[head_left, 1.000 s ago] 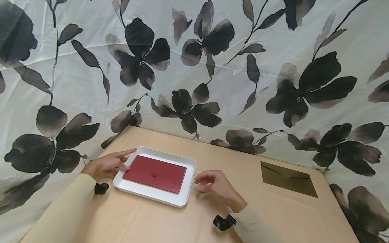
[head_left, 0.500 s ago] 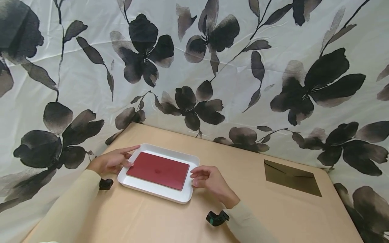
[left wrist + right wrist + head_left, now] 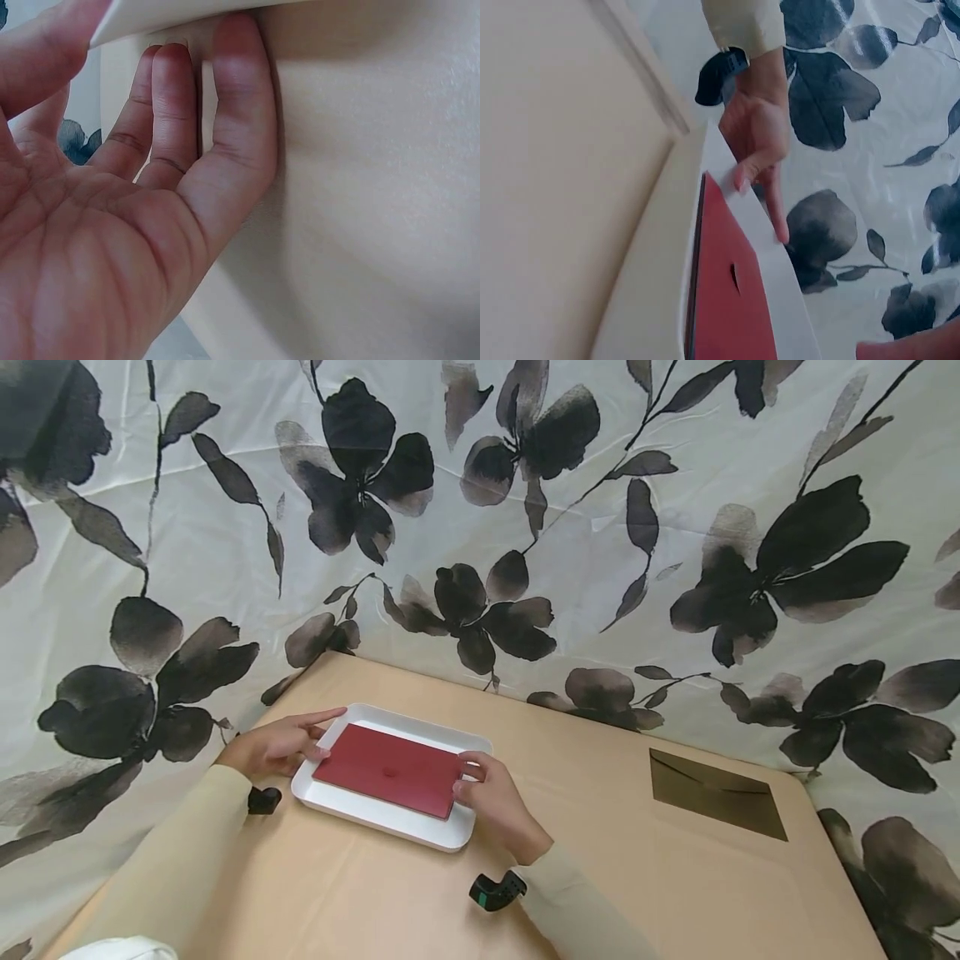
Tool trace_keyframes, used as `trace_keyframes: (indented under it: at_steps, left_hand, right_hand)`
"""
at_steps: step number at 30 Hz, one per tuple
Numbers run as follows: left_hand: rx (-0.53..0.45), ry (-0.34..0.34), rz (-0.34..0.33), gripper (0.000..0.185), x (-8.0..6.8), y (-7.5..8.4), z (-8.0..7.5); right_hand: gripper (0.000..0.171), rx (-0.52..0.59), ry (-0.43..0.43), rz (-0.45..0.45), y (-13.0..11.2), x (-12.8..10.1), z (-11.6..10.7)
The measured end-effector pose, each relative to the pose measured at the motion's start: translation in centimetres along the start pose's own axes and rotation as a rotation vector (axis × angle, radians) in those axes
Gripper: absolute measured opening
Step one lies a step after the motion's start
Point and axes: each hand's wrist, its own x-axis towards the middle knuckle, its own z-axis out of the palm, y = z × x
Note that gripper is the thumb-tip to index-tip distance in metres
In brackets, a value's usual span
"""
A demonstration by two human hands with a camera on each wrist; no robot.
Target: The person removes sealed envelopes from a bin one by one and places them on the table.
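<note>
A red envelope (image 3: 386, 770) lies flat in a white tray (image 3: 390, 828) on the tan table. My left hand (image 3: 279, 745) rests against the tray's left end. Its index finger lies straight along the far rim, and the other fingers (image 3: 176, 112) press the tray's outer wall under the rim (image 3: 172, 11). My right hand (image 3: 487, 793) is at the tray's right end, its curled fingers pinching the envelope's right edge. The right wrist view looks along the red envelope (image 3: 727, 300) and the tray (image 3: 645, 285) to the left hand (image 3: 757, 135).
A dark olive envelope (image 3: 716, 793) lies flat on the table (image 3: 600, 877) to the right, well apart from the tray. A floral curtain (image 3: 525, 527) hangs close behind the table. Black wrist cameras (image 3: 495, 891) sit on both forearms.
My right hand has moved left from the bare table to the tray's right end and closed on the envelope's edge. The left hand has stayed at the tray's left end.
</note>
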Motion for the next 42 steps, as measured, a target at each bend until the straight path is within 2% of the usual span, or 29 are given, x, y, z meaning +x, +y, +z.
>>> trace_keyframes:
  at_steps: [5, 10, 16, 25, 28, 36, 42]
  left_hand:
    - [-0.003, 0.000, -0.003, 0.093, -0.1, 0.3, -0.2]
    - [-0.019, -0.016, 0.001, 0.093, 0.1, 0.4, -0.2]
    - [-0.017, -0.007, -0.014, 0.094, 0.2, 0.3, -0.2]
    - [0.016, -0.009, -0.023, 0.095, 0.1, 0.4, -0.2]
    - [0.024, -0.008, -0.024, 0.095, 0.2, 0.4, -0.2]
    - [0.024, -0.005, -0.022, 0.095, 0.2, 0.4, -0.2]
    - [0.010, -0.007, -0.029, 0.094, 0.3, 0.5, -0.3]
  right_hand:
    - [0.072, -0.012, 0.043, 0.034, -0.2, 0.4, 1.7]
    - [0.075, 0.057, 0.107, 0.068, -0.4, 0.5, 2.7]
    - [0.079, 0.148, 0.084, 0.061, -0.8, 0.4, 3.2]
    - [0.082, 0.183, 0.082, 0.078, -2.2, -0.1, 3.6]
    - [0.081, 0.188, 0.090, 0.072, -2.5, -0.3, 3.5]
    - [0.068, 0.066, 0.139, 0.046, -2.9, -0.7, 3.0]
    - [0.056, 0.063, 0.151, 0.052, -2.4, 0.4, 3.0]
